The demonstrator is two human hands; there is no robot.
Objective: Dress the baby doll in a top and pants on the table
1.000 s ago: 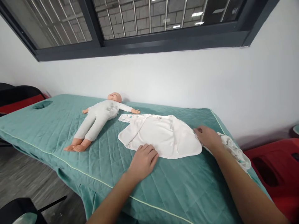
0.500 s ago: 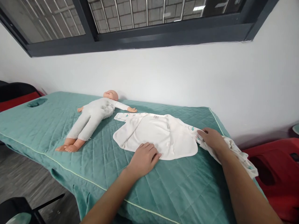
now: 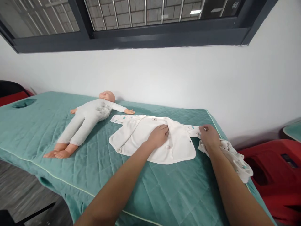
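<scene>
A white baby shirt [image 3: 138, 135] lies spread open on the green quilted bed cover [image 3: 94, 175], its printed sleeves stretched to both sides. My left hand [image 3: 159, 136] rests on the shirt's middle, fingers curled together at the front edge of one panel; the fingertips are partly hidden. At the end of the right sleeve, my right hand [image 3: 210, 137] pinches the cuff. Under and beside my right wrist sits a bunched white printed garment [image 3: 236, 160]. A baby doll [image 3: 91, 116] in white cloth lies on its back left of the shirt, one arm reaching toward the left sleeve.
Behind the bed rises a white wall [image 3: 150, 78] with a dark-framed window [image 3: 164, 34] above. A red plastic object [image 3: 275, 169] stands off the bed's right end. The cover has a hole [image 3: 24, 103] at far left. A black object [image 3: 7, 218] is at lower left.
My left hand has moved from the shirt's lower edge up onto its middle. My right hand has drawn the right sleeve out straighter. The view has shifted slightly.
</scene>
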